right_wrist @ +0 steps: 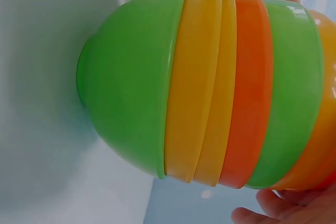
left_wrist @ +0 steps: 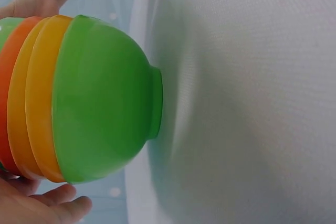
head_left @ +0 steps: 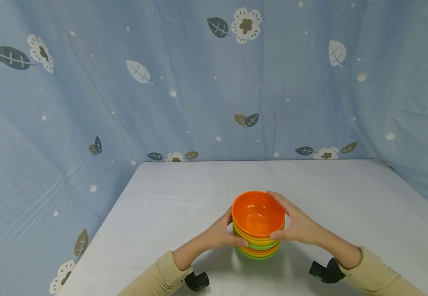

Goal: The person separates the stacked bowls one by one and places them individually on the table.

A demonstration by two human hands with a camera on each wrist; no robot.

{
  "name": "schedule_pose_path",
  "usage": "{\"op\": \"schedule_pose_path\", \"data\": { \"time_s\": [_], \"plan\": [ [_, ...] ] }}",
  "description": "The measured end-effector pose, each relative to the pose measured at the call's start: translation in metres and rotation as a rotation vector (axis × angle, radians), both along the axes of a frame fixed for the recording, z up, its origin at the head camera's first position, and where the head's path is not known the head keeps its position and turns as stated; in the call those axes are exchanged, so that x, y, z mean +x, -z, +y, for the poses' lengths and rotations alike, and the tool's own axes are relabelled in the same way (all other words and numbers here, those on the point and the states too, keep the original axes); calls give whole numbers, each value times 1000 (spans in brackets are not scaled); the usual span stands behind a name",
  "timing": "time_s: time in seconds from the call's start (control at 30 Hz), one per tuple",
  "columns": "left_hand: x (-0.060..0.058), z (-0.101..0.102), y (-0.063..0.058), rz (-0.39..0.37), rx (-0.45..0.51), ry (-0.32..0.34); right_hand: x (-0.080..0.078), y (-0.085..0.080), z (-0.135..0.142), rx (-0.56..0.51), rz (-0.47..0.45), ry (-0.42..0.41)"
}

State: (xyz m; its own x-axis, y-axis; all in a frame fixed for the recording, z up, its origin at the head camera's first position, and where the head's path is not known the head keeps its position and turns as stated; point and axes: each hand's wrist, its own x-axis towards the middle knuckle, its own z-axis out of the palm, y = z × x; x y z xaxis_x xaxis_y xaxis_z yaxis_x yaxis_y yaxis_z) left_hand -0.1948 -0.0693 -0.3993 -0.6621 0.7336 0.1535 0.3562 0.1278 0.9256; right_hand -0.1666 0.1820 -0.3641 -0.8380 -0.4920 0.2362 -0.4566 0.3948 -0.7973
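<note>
A tall stack of nested bowls stands upright between my two hands, with an orange bowl on top. Beneath it come yellow, green and orange rims, down to a green bowl at the bottom. My left hand grips the stack's left side, its thumb across the front. On the other side my right hand holds the upper bowls, thumb at the front and fingers near the back rim. Whether the lowest bowl's foot touches the table is hard to tell.
A white cloth covers the table. Behind and beside it hangs a blue curtain printed with leaves and flowers. Black wrist devices show at both cuffs.
</note>
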Motion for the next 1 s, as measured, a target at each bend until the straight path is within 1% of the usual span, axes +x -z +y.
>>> {"op": "schedule_pose_path", "data": {
  "time_s": [0.2, 0.3, 0.67, 0.77, 0.93, 1.0],
  "plan": [
    [0, 0, -1, 3, -6, -7, 1, -2, -1, 12, 7, 22],
    [0, 0, -1, 0, 4, 1, 2, -5, -2, 21, 7, 32],
    [-3, 1, 4, 39, 53, 29, 2, -14, 3, 7, 23, 53],
    [-3, 0, 5, 48, 39, 19, 3, -19, 5, 13, 43, 77],
    [-2, -2, 6, 22, -4, -4, 5, -29, 10, -2, 61, 103],
    [-1, -3, 6, 12, -5, 0, 5, -32, 13, -11, 63, 101]
  ]
}}
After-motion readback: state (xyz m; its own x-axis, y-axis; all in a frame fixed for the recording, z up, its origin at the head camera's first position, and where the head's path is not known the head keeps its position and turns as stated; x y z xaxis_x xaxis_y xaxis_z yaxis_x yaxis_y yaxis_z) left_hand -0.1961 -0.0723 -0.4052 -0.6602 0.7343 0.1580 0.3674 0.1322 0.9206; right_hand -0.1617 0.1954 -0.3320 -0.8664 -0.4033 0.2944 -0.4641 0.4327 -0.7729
